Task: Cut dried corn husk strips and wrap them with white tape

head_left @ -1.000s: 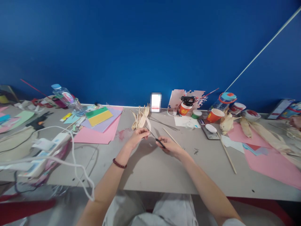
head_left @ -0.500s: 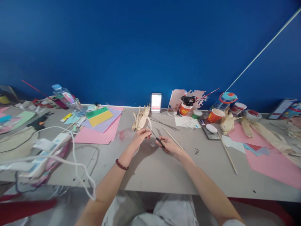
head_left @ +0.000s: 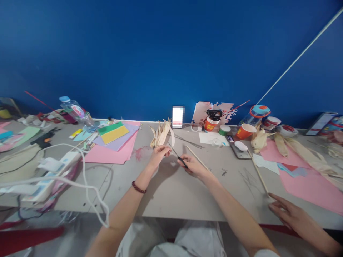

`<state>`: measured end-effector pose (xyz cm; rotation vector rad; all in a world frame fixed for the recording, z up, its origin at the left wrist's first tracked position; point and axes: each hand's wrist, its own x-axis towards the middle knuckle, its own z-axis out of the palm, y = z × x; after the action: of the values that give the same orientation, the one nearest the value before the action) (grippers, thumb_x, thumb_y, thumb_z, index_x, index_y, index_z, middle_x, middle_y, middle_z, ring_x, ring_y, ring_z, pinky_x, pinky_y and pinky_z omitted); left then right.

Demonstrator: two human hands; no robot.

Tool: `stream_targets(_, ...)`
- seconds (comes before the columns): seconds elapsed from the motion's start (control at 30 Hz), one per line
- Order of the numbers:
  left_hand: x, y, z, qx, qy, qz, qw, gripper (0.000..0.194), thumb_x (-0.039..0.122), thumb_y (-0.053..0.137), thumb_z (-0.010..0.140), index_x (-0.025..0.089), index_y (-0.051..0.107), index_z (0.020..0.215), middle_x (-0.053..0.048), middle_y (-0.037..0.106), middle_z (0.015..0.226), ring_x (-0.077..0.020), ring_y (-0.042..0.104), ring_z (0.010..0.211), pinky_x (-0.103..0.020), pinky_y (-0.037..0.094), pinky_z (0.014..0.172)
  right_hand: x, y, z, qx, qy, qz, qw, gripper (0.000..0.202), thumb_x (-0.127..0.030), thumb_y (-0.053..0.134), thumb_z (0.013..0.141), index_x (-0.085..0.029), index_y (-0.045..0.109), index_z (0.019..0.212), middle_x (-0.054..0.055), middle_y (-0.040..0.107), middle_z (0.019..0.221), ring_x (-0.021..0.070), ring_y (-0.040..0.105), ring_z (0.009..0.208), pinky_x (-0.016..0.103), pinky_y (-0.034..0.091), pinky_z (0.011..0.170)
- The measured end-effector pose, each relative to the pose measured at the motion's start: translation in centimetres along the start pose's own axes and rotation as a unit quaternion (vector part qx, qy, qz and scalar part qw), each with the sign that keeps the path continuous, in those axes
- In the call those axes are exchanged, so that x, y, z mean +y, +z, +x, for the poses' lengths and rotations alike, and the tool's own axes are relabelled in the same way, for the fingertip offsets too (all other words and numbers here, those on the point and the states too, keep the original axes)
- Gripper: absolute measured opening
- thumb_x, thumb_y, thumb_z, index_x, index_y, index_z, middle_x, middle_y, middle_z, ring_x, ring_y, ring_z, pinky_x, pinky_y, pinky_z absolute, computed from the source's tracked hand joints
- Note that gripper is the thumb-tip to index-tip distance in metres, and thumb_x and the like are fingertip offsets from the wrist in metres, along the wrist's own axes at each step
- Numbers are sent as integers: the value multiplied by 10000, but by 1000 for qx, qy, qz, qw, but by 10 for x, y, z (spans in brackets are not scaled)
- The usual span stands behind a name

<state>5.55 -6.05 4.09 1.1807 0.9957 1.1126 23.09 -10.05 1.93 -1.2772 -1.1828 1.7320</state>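
Right of the husk bundle (head_left: pixel 160 135), a red paper cup (head_left: pixel 210 125) carries a dark device (head_left: pixel 213 112) with wires in its mouth; farther right of the bundle stand a lidded green tub (head_left: pixel 224 130), an orange cup (head_left: pixel 245 131) with a pale inside, and a clear jar (head_left: pixel 256 113) with a blue lid, their contents too small to tell; left of the bundle leans a clear bottle (head_left: pixel 77 111), blue cap up; its pink-and-white label is too blurred to read, as are the yellow marks on the red cup; the bundle itself lies on the bench (head_left: pixel 182 200) with its ragged tips fanning toward the wall; just nearer than the bundle, the scissors (head_left: pixel 182 161) run slantwise, handles to the lower right, blades pointing up and left toward its base; the right hand (head_left: pixel 191 165) grasps their black handles; the left hand (head_left: pixel 160 153) has its fingers bent together at the bundle's base, though I cannot tell what they grip; well right of the bundle, a co-worker's hand (head_left: pixel 291 214) reaches to the near end of a wooden stick (head_left: pixel 259 175), fingers loosely spread.
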Motion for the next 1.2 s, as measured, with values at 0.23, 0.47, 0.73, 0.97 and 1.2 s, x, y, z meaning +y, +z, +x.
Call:
stream_targets(0.23,-5,-2,2,19,4,-7,1000,136,272,615,658,147,613,607,14,546,555,-92,480,538,-240,392,590,2,0,2,0,1,-2,1000,446,-556,699,627,-202,451,738,-112,387,484,3,188,317,176,89,306)
stream_targets(0.47,-8,-3,4,32,18,3,999,156,293,612,663,154,584,597,24,538,551,-87,477,527,-234,391,582,-2,2,-1,-5,7,-5,1000,460,-559,704,612,-201,444,736,-118,381,469,4,188,311,171,93,301)
stream_targets(0.73,-9,-5,5,31,16,0,999,164,306,620,667,154,591,611,21,540,562,-88,481,535,-229,397,580,-1,0,-1,-12,6,-3,1000,451,-557,695,626,-205,438,742,-120,386,474,3,179,301,168,86,293)
stream_targets(0.97,-7,-7,5,31,10,11,999,138,293,617,644,157,603,619,17,554,562,-98,494,547,-238,399,577,2,0,1,-12,13,1,1000,447,-546,704,624,-207,438,741,-115,387,476,4,185,298,169,83,285)
stream_targets(1.2,-2,-7,4,14,14,33,999,102,253,604,649,156,594,620,22,555,576,-91,488,556,-234,396,598,-6,2,-5,-19,1,-16,1000,447,-559,690,636,-198,440,711,-113,393,464,2,204,295,166,112,285)
